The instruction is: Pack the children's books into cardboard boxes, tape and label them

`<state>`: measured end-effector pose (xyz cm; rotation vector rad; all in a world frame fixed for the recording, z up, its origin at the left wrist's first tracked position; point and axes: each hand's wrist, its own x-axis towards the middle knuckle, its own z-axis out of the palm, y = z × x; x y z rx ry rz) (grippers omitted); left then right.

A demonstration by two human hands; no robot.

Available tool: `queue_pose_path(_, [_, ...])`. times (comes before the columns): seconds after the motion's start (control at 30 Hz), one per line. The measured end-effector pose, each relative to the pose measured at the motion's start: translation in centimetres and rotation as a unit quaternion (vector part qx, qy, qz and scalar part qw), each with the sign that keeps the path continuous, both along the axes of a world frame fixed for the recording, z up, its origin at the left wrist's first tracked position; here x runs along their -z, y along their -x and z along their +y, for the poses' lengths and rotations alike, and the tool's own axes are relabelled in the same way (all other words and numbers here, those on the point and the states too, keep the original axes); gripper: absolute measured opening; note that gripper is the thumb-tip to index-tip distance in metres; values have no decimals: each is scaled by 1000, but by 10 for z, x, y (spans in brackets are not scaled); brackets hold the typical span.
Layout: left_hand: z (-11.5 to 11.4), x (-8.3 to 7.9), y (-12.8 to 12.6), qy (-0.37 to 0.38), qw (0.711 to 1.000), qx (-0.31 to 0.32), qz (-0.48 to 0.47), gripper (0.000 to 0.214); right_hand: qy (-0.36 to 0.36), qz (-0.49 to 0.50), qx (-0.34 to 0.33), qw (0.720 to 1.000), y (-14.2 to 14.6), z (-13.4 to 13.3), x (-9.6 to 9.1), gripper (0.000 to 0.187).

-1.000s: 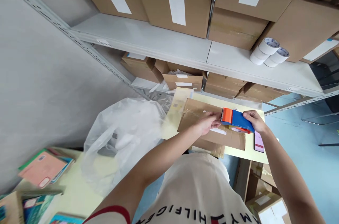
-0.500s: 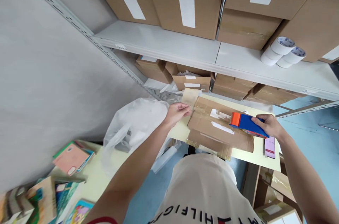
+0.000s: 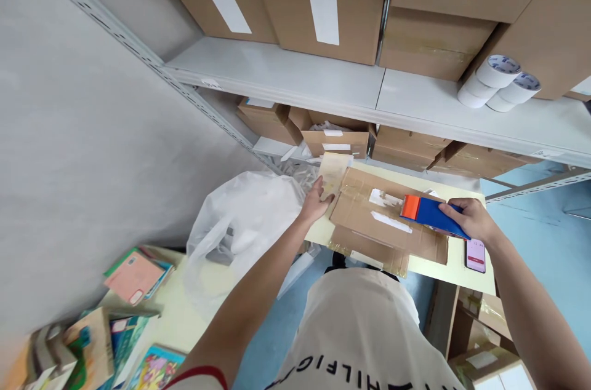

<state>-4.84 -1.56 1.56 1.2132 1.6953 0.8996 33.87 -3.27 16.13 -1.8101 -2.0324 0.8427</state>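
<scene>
My right hand (image 3: 470, 219) grips a blue tape dispenser (image 3: 436, 215) with an orange front end, held over a piece of brown cardboard (image 3: 357, 202). The cardboard lies on the pale yellow table, with torn white labels and clear tape on it. By its left edge is my left hand (image 3: 316, 203), open with fingers apart and holding nothing. A beige paper or packet (image 3: 333, 170) lies just beyond the left fingertips; whether they touch it I cannot tell.
A phone (image 3: 475, 256) lies on the table's right end. A white plastic bag (image 3: 252, 211) bulges at the left, with books (image 3: 135, 276) beyond. Cartons (image 3: 323, 21) and white tape rolls (image 3: 501, 73) stand on the shelf (image 3: 277, 70) ahead. Open boxes (image 3: 484, 356) sit below right.
My left hand has gone from a pinch at the cardboard's left edge to open fingers, shifting slightly away from it. My right hand keeps the tape dispenser over the cardboard.
</scene>
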Motion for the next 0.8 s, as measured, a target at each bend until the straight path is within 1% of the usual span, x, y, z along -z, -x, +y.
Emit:
queue_pose_path(0.07, [-8,4,-8,-16,998,2,-61,70,-3,3,2,1000,1,0,0,66])
queue_pose_path(0.1, [-12,4,-12,-18,996,22,-82,66,-1,5,4,1000,1,1,0,67])
queue_pose_path(0.13, [-16,3,-15,-20,994,57,-85,66,2,7,6,1000,1,1,0,67])
queue_pose_path(0.2, [-20,-6,-21,-30,991,126,-42,74,14,11,9,1000,1,1,0,67])
queue_pose_path(0.27, [-19,-21,-25,-71,981,170,60,94,21,14,6,1000,0,2,1,67])
queue_pose_path(0.3, [-17,-30,-27,-104,968,194,123,108,22,16,4,1000,-1,2,1,67])
queue_pose_path(0.33, [-12,-39,-31,-139,947,224,184,122,23,17,4,1000,-1,3,2,66])
queue_pose_path(0.37, [-7,-48,-35,-168,919,267,237,132,24,15,6,1000,-1,4,2,66])
queue_pose_path(0.43, [4,-61,-47,-187,861,361,307,140,33,6,4,999,0,5,1,66])
queue_pose_path(0.47, [8,-64,-53,-180,840,395,326,141,40,-1,-1,999,1,6,-1,65])
queue_pose_path(0.5, [12,-65,-58,-168,827,415,340,141,47,-9,-10,999,2,7,-2,65])
queue_pose_path(0.53, [14,-65,-63,-156,822,421,349,141,51,-14,-21,998,2,8,-4,64])
queue_pose_path(0.63, [17,-60,-69,-137,826,406,365,141,54,-23,-44,997,-10,10,-10,63])
queue_pose_path(0.73, [17,-57,-67,-124,824,404,378,142,66,-43,-39,996,-46,5,-8,64])
queue_pose_path(0.8, [18,-57,-64,-116,818,408,390,142,86,-60,-27,994,-78,-1,1,65])
